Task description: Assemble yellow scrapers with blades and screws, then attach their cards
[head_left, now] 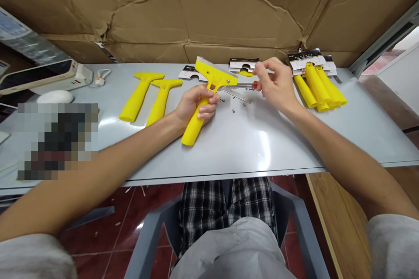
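My left hand [198, 105] is closed around the handle of a yellow scraper [192, 130], its wide head tilted up and away from me. A metal blade strip shows along the head's far edge. In my right hand [275, 80] is a screwdriver [255, 84] with a red part near my fingertips; its shaft points left at the scraper's head. Whether the tip touches a screw I cannot tell. Below the shaft a loose metal blade [236, 94] lies on the table, with several small screws [233, 110] around it.
Two yellow scrapers [139, 98] lie left on the grey table [229, 152]. Yellow handles [322, 87] with card packaging [306, 60] are piled at the right. More cards [244, 64] lie at the back, before a cardboard wall [209, 17]. A phone [39, 76] and white mouse [55, 96] stand far left.
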Demonstrator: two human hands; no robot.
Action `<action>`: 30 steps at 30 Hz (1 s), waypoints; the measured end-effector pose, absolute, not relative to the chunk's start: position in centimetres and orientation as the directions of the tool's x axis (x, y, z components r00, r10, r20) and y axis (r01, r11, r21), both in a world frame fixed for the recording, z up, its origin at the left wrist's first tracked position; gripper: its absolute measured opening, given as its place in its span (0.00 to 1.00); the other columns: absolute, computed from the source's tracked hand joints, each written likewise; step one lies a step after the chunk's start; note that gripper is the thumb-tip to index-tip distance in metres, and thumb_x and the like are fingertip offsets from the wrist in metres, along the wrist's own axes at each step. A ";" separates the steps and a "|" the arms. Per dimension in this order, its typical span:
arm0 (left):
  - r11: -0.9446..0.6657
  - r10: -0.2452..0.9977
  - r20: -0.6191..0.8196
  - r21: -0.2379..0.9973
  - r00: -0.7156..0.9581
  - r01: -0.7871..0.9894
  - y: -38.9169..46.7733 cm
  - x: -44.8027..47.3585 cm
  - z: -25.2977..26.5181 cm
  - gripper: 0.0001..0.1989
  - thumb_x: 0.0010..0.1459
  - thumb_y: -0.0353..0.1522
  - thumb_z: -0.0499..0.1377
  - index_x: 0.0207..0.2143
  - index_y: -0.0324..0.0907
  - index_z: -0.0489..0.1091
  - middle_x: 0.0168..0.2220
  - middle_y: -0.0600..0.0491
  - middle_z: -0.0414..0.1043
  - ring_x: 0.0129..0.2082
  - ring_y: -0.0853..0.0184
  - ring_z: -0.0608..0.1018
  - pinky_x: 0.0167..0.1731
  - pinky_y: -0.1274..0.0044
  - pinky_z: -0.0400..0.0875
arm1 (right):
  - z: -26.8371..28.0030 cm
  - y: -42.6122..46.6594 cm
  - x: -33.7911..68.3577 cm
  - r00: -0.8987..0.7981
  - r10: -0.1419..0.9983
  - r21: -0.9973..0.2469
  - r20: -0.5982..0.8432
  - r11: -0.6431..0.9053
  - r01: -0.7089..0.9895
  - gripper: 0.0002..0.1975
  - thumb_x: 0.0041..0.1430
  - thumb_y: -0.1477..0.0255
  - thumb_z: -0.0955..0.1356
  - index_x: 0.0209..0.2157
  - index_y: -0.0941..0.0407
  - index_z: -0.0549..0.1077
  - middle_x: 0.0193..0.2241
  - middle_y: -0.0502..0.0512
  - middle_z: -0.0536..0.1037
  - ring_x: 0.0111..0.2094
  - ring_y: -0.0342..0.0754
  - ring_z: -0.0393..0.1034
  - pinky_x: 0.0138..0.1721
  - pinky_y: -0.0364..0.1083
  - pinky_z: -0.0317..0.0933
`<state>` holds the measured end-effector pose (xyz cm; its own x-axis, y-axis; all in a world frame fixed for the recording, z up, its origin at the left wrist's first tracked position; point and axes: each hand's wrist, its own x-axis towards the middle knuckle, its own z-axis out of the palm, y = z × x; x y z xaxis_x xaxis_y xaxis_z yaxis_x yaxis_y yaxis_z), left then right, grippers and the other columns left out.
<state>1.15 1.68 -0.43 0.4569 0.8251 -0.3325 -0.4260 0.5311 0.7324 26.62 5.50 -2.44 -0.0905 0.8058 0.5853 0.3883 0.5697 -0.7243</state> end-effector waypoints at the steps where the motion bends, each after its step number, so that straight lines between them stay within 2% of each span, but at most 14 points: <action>1: 0.534 0.828 -0.344 0.722 0.443 -0.439 1.7 1.2 -0.3 0.11 0.51 0.24 0.58 0.31 0.45 0.57 0.20 0.60 0.63 0.08 0.76 0.60 0.06 0.84 0.51 | -2.4 6.2 27.5 -0.068 0.804 -0.700 0.590 0.552 0.453 0.34 0.67 0.36 0.64 0.37 0.55 0.76 0.43 0.61 0.75 0.42 0.49 0.71 0.46 0.52 0.74; 4: 0.545 0.826 -0.365 0.710 0.429 -0.445 1.5 1.5 0.2 0.11 0.51 0.23 0.57 0.31 0.45 0.57 0.21 0.60 0.63 0.08 0.76 0.60 0.05 0.84 0.51 | -2.2 8.0 30.1 -0.095 0.811 -0.564 0.577 0.480 0.672 0.31 0.67 0.40 0.67 0.38 0.55 0.78 0.44 0.65 0.76 0.43 0.54 0.72 0.53 0.58 0.72; 7: 0.558 0.819 -0.384 0.706 0.426 -0.436 1.3 1.5 0.4 0.11 0.52 0.23 0.56 0.32 0.46 0.56 0.21 0.59 0.64 0.08 0.76 0.60 0.06 0.84 0.52 | -2.2 8.7 31.8 -0.182 0.857 -0.415 0.482 0.406 0.814 0.26 0.69 0.46 0.67 0.43 0.56 0.80 0.47 0.68 0.77 0.49 0.59 0.72 0.59 0.63 0.68; 12: 0.557 0.815 -0.357 0.701 0.457 -0.445 1.3 1.3 0.2 0.13 0.51 0.23 0.57 0.33 0.46 0.57 0.22 0.60 0.64 0.09 0.76 0.61 0.06 0.85 0.53 | -2.4 8.4 32.1 -0.299 0.879 -0.298 0.371 0.418 0.858 0.23 0.67 0.55 0.70 0.52 0.57 0.80 0.55 0.69 0.76 0.58 0.65 0.68 0.64 0.65 0.62; 16: 0.562 0.810 -0.356 0.698 0.466 -0.443 1.4 1.2 0.0 0.13 0.50 0.23 0.58 0.32 0.45 0.57 0.21 0.59 0.65 0.09 0.75 0.62 0.06 0.84 0.54 | -2.8 8.4 31.7 -0.338 0.898 -0.249 0.283 0.409 0.878 0.23 0.66 0.57 0.71 0.56 0.55 0.80 0.53 0.67 0.78 0.58 0.67 0.67 0.63 0.66 0.59; 21: 0.585 0.804 -0.411 0.677 0.430 -0.446 1.4 1.3 0.1 0.11 0.50 0.24 0.56 0.30 0.46 0.55 0.20 0.58 0.65 0.07 0.75 0.60 0.05 0.83 0.51 | -3.3 8.9 31.6 -0.351 0.897 -0.249 0.268 0.416 0.874 0.17 0.69 0.60 0.68 0.49 0.55 0.83 0.48 0.64 0.79 0.54 0.64 0.69 0.61 0.63 0.59; 25: 0.576 0.815 -0.421 0.665 0.399 -0.475 1.3 1.4 0.3 0.11 0.53 0.23 0.56 0.30 0.46 0.56 0.19 0.59 0.64 0.08 0.76 0.60 0.06 0.84 0.52 | -2.9 8.9 32.0 -0.340 0.886 -0.270 0.313 0.427 0.863 0.15 0.69 0.63 0.68 0.45 0.57 0.83 0.46 0.63 0.80 0.49 0.60 0.71 0.57 0.59 0.63; 27: 0.560 0.828 -0.413 0.647 0.380 -0.517 1.2 1.4 0.3 0.11 0.55 0.24 0.57 0.30 0.46 0.56 0.19 0.59 0.63 0.08 0.76 0.61 0.06 0.84 0.53 | -2.3 8.8 32.6 -0.289 0.885 -0.330 0.366 0.413 0.849 0.15 0.68 0.63 0.69 0.44 0.57 0.83 0.43 0.63 0.81 0.44 0.56 0.73 0.53 0.57 0.65; 30: 0.520 0.853 -0.405 0.610 0.329 -0.598 1.2 1.4 0.5 0.11 0.57 0.24 0.56 0.32 0.46 0.56 0.20 0.60 0.63 0.10 0.77 0.62 0.08 0.86 0.55 | -1.5 9.2 34.0 -0.140 0.866 -0.502 0.480 0.402 0.766 0.16 0.68 0.59 0.71 0.43 0.58 0.83 0.36 0.60 0.82 0.36 0.50 0.73 0.45 0.54 0.67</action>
